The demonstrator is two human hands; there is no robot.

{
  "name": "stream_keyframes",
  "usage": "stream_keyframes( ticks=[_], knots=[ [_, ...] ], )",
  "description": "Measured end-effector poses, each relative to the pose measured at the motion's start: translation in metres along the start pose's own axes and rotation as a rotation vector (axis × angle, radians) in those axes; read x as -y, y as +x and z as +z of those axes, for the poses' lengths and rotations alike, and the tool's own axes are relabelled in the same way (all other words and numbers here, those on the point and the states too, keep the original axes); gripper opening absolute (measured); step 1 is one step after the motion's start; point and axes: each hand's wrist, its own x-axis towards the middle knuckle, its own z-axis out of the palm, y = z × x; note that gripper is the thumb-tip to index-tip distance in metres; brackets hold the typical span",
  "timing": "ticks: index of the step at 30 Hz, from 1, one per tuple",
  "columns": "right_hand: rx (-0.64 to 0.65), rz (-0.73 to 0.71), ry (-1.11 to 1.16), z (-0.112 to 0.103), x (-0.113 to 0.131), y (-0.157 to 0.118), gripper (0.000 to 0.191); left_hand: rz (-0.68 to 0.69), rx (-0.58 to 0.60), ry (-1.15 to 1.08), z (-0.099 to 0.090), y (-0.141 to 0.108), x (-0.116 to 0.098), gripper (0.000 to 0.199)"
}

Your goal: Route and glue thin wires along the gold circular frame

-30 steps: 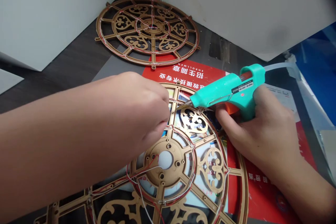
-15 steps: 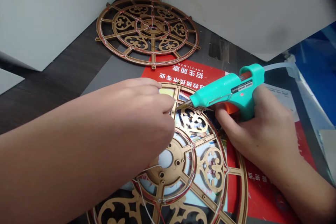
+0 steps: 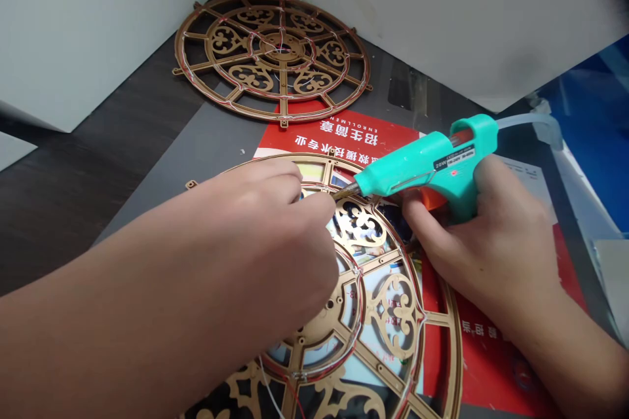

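Gold fretwork disc [image 3: 393, 314] lies flat on a red flyer [image 3: 334, 134], its near edge running out of view at the bottom of the frame. Looks light and stiff, probably thin moulded plastic, though the slim spokes and scrollwork may snap if levered; best held by the outer rim or a broad spoke, clear of the fine red and white wires [image 3: 271, 389] taped along the frame. Being round, it has no long axis. Left hand [image 3: 265, 236] covers the hub and reaches over the upper spokes; its fingers [image 3: 319, 201] are bunched together at a spoke, perhaps pinching a wire, but what lies between them is hidden. Right hand [image 3: 491, 255] wraps the teal glue gun [image 3: 432, 167], fingers curled under its barrel around the orange trigger [image 3: 426, 198]. Gun's long axis runs from the glue stick [image 3: 528, 121] at the rear down and leftward to the metal nozzle [image 3: 348, 193], whose tip sits just beside the left fingers. A second, similar disc [image 3: 230, 46] lies farther off on the table [image 3: 118, 190].
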Motion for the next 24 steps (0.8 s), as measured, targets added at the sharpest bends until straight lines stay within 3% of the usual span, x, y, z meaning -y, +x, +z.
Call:
stream_keyframes(
  ticks=[2, 6, 13, 19, 24],
  knots=[
    [0.003, 0.013, 0.003, 0.0, 0.0, 0.0, 0.037, 0.017, 0.023, -0.015, -0.003, 0.0, 0.001, 0.017],
    [0.011, 0.024, 0.002, -0.001, -0.001, -0.001, 0.035, -0.032, -0.114, -0.025, 0.005, 0.0, -0.002, 0.021],
    [-0.015, -0.003, 0.01, 0.0, 0.001, 0.001, 0.04, -0.066, -0.249, -0.079, 0.016, 0.004, -0.006, 0.027],
    [-0.061, 0.042, -0.043, 0.001, -0.001, 0.003, 0.049, 0.078, -0.231, -0.098, 0.01, 0.0, 0.002, 0.018],
    [-0.098, 0.04, -0.042, 0.001, -0.006, 0.007, 0.048, 0.086, -0.23, -0.122, 0.017, 0.0, 0.006, 0.017]
  ],
)
